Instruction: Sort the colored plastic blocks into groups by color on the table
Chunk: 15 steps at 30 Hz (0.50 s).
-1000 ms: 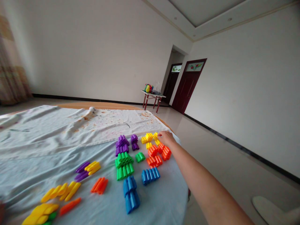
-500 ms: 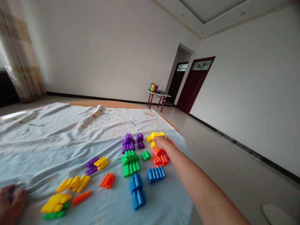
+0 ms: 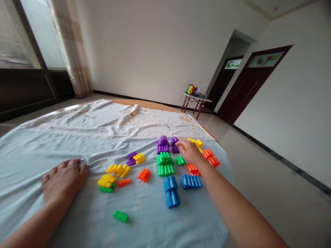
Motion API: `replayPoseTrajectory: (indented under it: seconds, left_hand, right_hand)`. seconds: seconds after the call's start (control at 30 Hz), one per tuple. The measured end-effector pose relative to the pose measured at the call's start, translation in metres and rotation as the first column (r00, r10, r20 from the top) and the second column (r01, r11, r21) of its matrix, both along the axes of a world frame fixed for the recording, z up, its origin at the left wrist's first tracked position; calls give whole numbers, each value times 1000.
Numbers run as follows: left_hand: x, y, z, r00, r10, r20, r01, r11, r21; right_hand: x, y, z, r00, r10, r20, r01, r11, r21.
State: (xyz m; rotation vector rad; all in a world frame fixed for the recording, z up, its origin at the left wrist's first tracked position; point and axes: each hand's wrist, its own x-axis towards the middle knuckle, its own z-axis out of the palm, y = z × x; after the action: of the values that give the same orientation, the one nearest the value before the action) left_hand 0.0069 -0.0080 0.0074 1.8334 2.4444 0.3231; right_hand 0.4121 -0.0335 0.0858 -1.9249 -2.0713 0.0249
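Observation:
On the light blue cloth (image 3: 144, 220), my left hand (image 3: 64, 177) rests palm down with its fingers stretched, left of the loose plastic pieces. My right hand (image 3: 190, 151) reaches over the sorted groups, fingers bent and drawn together beside a small purple stack (image 3: 175, 144). Whether it holds a piece is hidden; a sliver of yellow shows by its fingertips. Yellow pieces (image 3: 198, 143) lie just behind it. Around it are green pieces (image 3: 180, 161), orange pieces (image 3: 193, 169) and an orange stack (image 3: 211, 158). Nearer me are blue pieces (image 3: 191, 181).
Larger stacks of purple (image 3: 163, 144), green (image 3: 166, 164) and blue pieces (image 3: 172, 192) form a column. Loose yellow (image 3: 107, 180) and orange pieces (image 3: 144, 175) lie left, with a green piece (image 3: 120, 216) in front. A small table (image 3: 198, 99) stands by the far wall.
The view has swung left and down. My right hand has moved left from the yellow and orange groups towards the small purple stack. My left hand now shows fully, flat on the cloth.

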Motion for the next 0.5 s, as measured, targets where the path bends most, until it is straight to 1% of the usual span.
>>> replayPoseTrajectory:
  seconds: [0.07,0.1,0.2,0.27,0.33,0.43,0.5]
  left_hand:
    - [2,-2,2,1000,8,6,-8,1000,3]
    - [2,-2,3,1000,16,7,-17,1000,8]
    - [2,-1,2,1000,14,8,-15,1000,22]
    - [1,-2,2,1000,3,11,-3,1000,21]
    - [2,-3,3,1000,0,9,0,1000,12]
    - [1,-2,3,1000,16,-3,-16,1000,0]
    - [-3,2,-3,1000,9,-2,-9,1000,-4]
  right_hand:
    - [-29,-12,1,984,154,-84,-150,988,43]
    - [-44,-18,1,970,220,-101,-217,975,40]
    - [-84,-31,-4,933,354,-64,-356,934,-21]
    - [-103,-35,-13,926,377,16,-375,924,-79]
    - [-117,-35,-23,928,356,107,-341,931,-131]
    - [-127,-32,-35,926,323,198,-287,939,-188]
    - [-128,-31,-38,915,348,205,-309,930,-198]
